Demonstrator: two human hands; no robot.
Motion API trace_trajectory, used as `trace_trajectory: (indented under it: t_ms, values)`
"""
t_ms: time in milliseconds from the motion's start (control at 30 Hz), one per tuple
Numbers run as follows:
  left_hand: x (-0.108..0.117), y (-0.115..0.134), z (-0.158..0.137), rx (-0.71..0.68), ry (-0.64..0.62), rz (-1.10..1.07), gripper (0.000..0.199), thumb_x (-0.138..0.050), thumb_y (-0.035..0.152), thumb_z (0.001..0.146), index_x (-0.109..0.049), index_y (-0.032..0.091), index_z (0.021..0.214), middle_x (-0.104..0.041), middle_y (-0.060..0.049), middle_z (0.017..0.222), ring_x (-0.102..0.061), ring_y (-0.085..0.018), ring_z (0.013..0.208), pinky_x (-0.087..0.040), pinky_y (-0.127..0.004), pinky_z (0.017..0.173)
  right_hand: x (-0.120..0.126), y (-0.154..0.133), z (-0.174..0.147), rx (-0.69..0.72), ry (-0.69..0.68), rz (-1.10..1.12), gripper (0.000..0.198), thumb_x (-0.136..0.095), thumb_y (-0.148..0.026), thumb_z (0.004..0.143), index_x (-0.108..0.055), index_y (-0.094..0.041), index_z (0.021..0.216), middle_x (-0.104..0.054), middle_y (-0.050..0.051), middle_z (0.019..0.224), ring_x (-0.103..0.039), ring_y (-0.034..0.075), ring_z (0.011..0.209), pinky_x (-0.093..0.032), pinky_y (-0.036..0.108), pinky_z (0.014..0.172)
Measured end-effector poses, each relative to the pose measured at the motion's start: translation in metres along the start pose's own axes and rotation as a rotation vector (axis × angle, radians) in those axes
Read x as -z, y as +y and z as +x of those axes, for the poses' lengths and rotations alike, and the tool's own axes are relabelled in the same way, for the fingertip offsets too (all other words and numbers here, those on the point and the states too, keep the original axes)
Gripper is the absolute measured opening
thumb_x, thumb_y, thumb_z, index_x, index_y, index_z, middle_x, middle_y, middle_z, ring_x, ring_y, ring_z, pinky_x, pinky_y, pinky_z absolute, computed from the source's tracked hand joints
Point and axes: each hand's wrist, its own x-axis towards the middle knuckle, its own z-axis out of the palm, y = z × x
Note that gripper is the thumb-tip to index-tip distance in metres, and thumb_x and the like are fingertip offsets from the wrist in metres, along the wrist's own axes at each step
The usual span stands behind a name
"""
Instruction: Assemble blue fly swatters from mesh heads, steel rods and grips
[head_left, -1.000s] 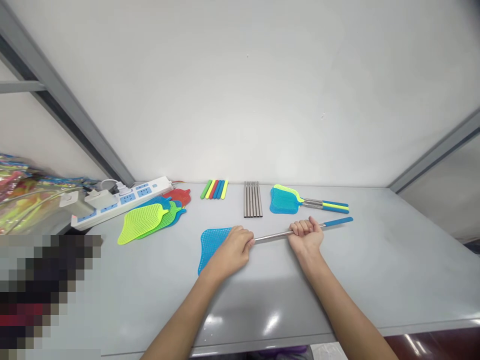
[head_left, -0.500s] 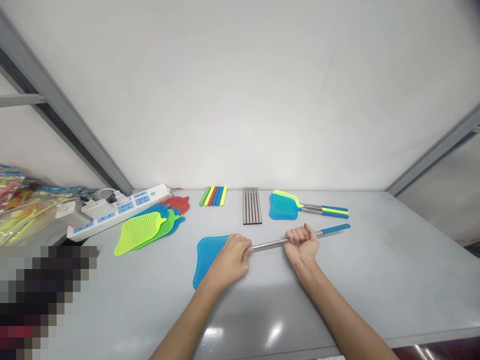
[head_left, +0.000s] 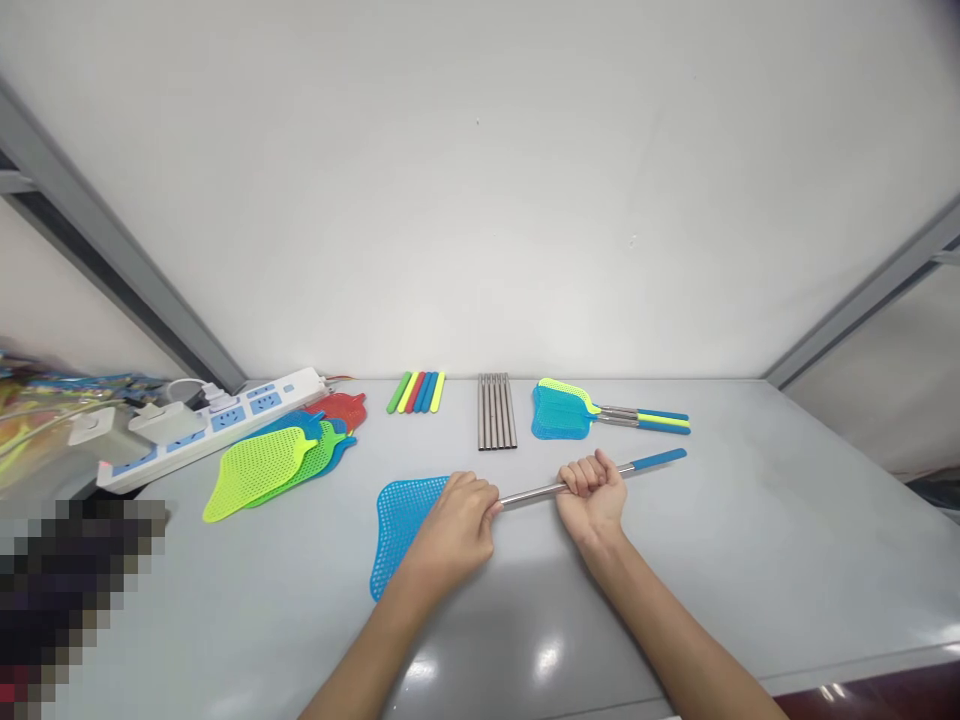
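Observation:
A fly swatter point(head_left: 407, 518) with a blue perforated head, a metal rod and a blue grip lies across in front of me. My left hand point(head_left: 466, 518) is closed where the head meets the rod, hiding that joint and part of the head. Farther right, my right hand point(head_left: 592, 498) wraps round the metal rod, palm up, close to the blue grip point(head_left: 660, 459). Behind my hands, several bare metal rods point(head_left: 496, 412) lie side by side. To their right is a stack of assembled fly swatters point(head_left: 564, 412) with blue and yellow heads.
Several coloured grips point(head_left: 416, 392) lie in a row by the wall. At left, loose swatter heads point(head_left: 262, 465) in yellow, green, blue and red overlap beside a white power strip point(head_left: 217, 430) with plugs. Plastic-wrapped items stand beyond the grey table's point(head_left: 750, 540) left side.
The camera view has shifted slightly, moving the scene a little leftward. Both hands keep their hold on the swatter, and its blue head appears tilted a little more toward me.

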Motion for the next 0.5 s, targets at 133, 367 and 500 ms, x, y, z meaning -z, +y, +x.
trace_trajectory:
  t_ms: [133, 367, 500]
  values:
    - [0.0, 0.004, 0.0, -0.008, 0.016, 0.031, 0.024, -0.033, 0.016, 0.079, -0.042, 0.019, 0.057, -0.048, -0.002, 0.062, -0.041, -0.016, 0.065, -0.033, -0.03, 0.065, -0.003, -0.006, 0.003, -0.052, -0.007, 0.04, 0.038, -0.039, -0.015, 0.074, -0.008, -0.018, 0.052, -0.009, -0.008, 0.039, -0.01, 0.007, 0.033, -0.02, 0.02, 0.033]
    - [0.005, 0.009, 0.002, -0.001, 0.11, 0.111, 0.024, -0.035, 0.021, 0.08, -0.05, 0.019, 0.061, -0.05, 0.0, 0.063, -0.045, -0.014, 0.067, -0.03, -0.037, 0.083, -0.003, -0.012, 0.009, -0.096, -0.078, 0.045, 0.036, -0.04, -0.016, 0.075, -0.013, -0.018, 0.051, -0.013, -0.008, 0.04, -0.016, 0.006, 0.033, -0.024, 0.019, 0.035]
    - [0.004, 0.012, 0.001, 0.022, 0.179, 0.12, 0.023, -0.036, 0.021, 0.081, -0.055, 0.019, 0.07, -0.054, -0.002, 0.081, -0.049, -0.015, 0.083, -0.02, -0.04, 0.095, -0.001, -0.014, 0.012, -0.111, -0.083, 0.077, 0.035, -0.042, -0.016, 0.075, -0.015, -0.018, 0.051, -0.015, -0.009, 0.04, -0.019, 0.005, 0.033, -0.026, 0.018, 0.036]
